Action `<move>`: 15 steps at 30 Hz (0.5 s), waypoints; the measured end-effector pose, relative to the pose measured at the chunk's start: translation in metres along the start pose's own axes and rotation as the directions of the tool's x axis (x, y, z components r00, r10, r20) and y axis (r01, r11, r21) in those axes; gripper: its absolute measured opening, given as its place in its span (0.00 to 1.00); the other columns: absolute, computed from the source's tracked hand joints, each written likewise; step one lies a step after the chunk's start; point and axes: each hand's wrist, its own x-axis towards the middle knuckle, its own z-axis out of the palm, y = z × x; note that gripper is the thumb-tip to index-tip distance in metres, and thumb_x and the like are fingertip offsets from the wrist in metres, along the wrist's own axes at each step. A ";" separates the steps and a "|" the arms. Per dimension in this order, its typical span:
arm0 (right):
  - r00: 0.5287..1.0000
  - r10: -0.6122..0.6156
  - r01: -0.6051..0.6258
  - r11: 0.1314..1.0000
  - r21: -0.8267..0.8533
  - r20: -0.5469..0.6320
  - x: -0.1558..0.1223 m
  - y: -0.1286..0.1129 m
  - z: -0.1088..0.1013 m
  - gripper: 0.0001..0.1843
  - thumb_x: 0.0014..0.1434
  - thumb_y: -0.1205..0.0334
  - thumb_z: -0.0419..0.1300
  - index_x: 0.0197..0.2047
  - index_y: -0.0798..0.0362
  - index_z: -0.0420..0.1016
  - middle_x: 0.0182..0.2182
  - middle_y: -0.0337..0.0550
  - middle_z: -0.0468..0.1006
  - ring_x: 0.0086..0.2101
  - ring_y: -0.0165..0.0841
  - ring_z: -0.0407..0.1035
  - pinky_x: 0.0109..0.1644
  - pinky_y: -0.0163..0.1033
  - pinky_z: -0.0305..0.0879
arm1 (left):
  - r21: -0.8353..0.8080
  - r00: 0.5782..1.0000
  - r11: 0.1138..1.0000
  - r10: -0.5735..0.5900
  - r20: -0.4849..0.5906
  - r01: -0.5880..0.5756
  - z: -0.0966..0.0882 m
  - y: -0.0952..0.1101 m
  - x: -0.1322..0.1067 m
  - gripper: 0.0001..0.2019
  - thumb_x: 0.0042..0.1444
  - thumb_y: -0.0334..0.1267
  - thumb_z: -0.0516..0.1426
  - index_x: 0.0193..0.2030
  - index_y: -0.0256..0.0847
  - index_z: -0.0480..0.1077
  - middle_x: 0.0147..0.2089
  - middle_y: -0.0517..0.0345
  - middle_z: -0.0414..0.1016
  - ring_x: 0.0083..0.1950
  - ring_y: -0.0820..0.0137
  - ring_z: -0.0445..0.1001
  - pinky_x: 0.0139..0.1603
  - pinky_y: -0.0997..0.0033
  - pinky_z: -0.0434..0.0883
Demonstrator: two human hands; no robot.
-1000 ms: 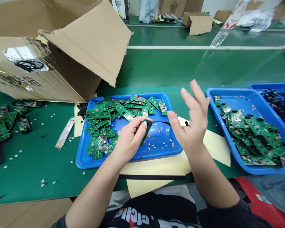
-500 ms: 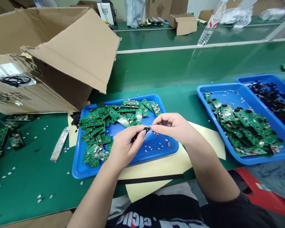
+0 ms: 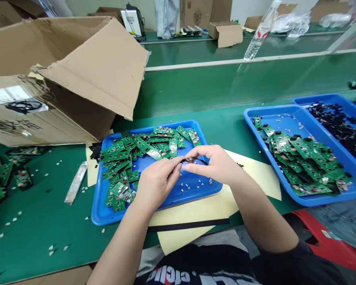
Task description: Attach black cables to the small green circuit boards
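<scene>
Over the middle tray, my left hand [image 3: 157, 183] pinches one end of a thin, dark, curved strip [image 3: 192, 159] between thumb and forefinger. My right hand [image 3: 216, 164] is closed around the strip's other part, thumb below and forefinger above. The fingers partly hide the strip, so its exact kind cannot be made out. Beneath the hands lies a blue tray [image 3: 98, 206] with many small green circuit boards [image 3: 117, 162] heaped along its left and far sides. Tiny pale bits [image 3: 188, 186] are scattered on its right part.
At right, a second blue tray [image 3: 256, 136] holds more circuit boards, beside another blue tray [image 3: 320, 97] of small black parts. A large open cardboard box [image 3: 97, 67] stands at left. Yellowish paper [image 3: 195, 208] lies under the middle tray. A water bottle [image 3: 259, 35] leans by the shelf.
The dark strip now shows stretched between both hands; before, only a small dark piece showed at the left fingertips. My right hand has moved slightly left and its fingers have changed position.
</scene>
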 end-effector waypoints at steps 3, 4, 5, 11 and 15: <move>0.999 -0.049 0.047 0.996 0.071 0.022 -0.004 0.000 -0.003 0.12 0.53 0.58 0.64 0.41 0.52 0.78 0.32 0.40 0.80 0.35 0.32 0.73 0.41 0.38 0.69 | 0.018 0.996 1.000 0.005 -0.085 -0.004 0.000 0.000 -0.001 0.15 0.63 0.38 0.49 0.51 0.40 0.72 0.31 0.55 0.76 0.32 0.70 0.71 0.34 0.73 0.67; 0.998 -0.056 0.055 0.993 0.105 0.005 -0.005 0.000 -0.005 0.12 0.54 0.57 0.63 0.40 0.52 0.78 0.33 0.41 0.80 0.35 0.32 0.73 0.42 0.38 0.69 | -0.001 0.993 1.000 0.008 -0.115 -0.008 0.000 0.000 -0.001 0.16 0.63 0.37 0.49 0.53 0.39 0.72 0.32 0.55 0.75 0.33 0.70 0.71 0.36 0.73 0.67; 0.998 -0.059 0.061 0.988 0.140 -0.017 -0.006 0.000 -0.006 0.11 0.55 0.56 0.63 0.39 0.52 0.79 0.33 0.41 0.80 0.35 0.32 0.74 0.42 0.38 0.69 | -0.028 0.990 1.000 0.004 -0.141 -0.008 0.000 0.000 -0.001 0.16 0.63 0.36 0.49 0.54 0.39 0.71 0.33 0.55 0.75 0.35 0.70 0.71 0.37 0.72 0.68; 0.987 -0.121 0.142 0.967 0.210 -0.110 -0.008 -0.001 -0.007 0.08 0.56 0.58 0.61 0.32 0.52 0.79 0.30 0.42 0.80 0.34 0.33 0.74 0.41 0.40 0.71 | -0.177 0.988 0.984 -0.044 -0.147 0.018 -0.002 0.001 0.000 0.19 0.64 0.34 0.48 0.61 0.46 0.63 0.39 0.56 0.70 0.39 0.72 0.70 0.41 0.71 0.70; 0.969 -0.016 0.108 0.923 0.369 -0.245 -0.003 0.002 -0.004 0.14 0.57 0.51 0.60 0.30 0.52 0.77 0.30 0.42 0.80 0.33 0.32 0.75 0.38 0.38 0.72 | -0.196 0.991 0.980 -0.007 -0.137 -0.020 -0.002 0.001 -0.001 0.21 0.62 0.35 0.52 0.62 0.50 0.61 0.43 0.55 0.70 0.44 0.71 0.70 0.45 0.69 0.70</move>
